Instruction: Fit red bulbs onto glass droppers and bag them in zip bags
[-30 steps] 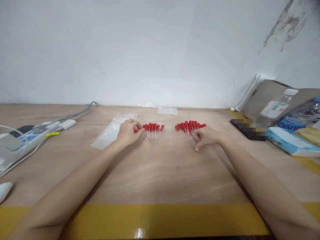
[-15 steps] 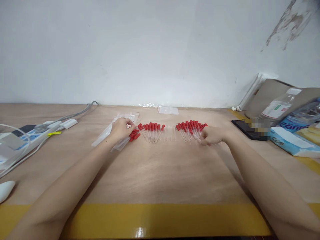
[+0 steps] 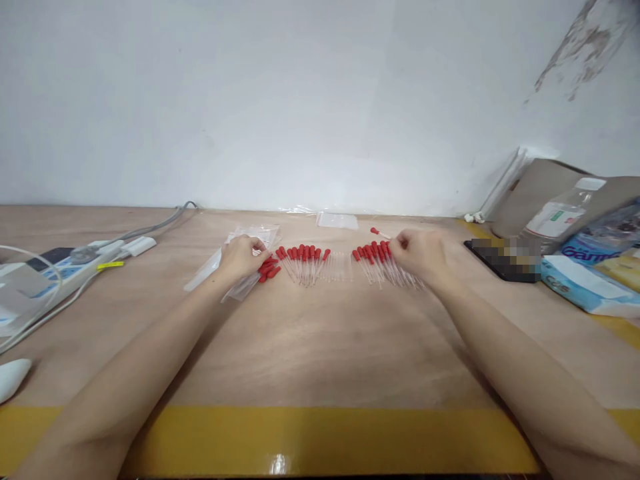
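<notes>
A yellow strip lines the near edge of the wooden table, and a white rounded object sits at the far left.

Further in, the droppers lie across the middle of the table in 2 fanned groups, left group and right group. Each has a glossy red bulb, rounded at the tip, on a thin, see-through stem that narrows toward the person. The bulbs point to the wall, packed in a row, and some stems cross. Between the 2 groups lies a band of transparent tubes with no red on them, faint against the wood.

The left hand rests by a small heap of loose red bulbs and a plastic bag; its thumb and forefinger curl toward each other, but I cannot tell whether anything is between them. The right hand is above the right group, its fingers closed on 1 single dropper, which lies nearly level with its red bulb to the left; the rest of its stem is hidden by the hand.

To the right are a dark phone and a blue tissue pack. Beyond the droppers, a white rectangular piece lies near the pale wall.
</notes>
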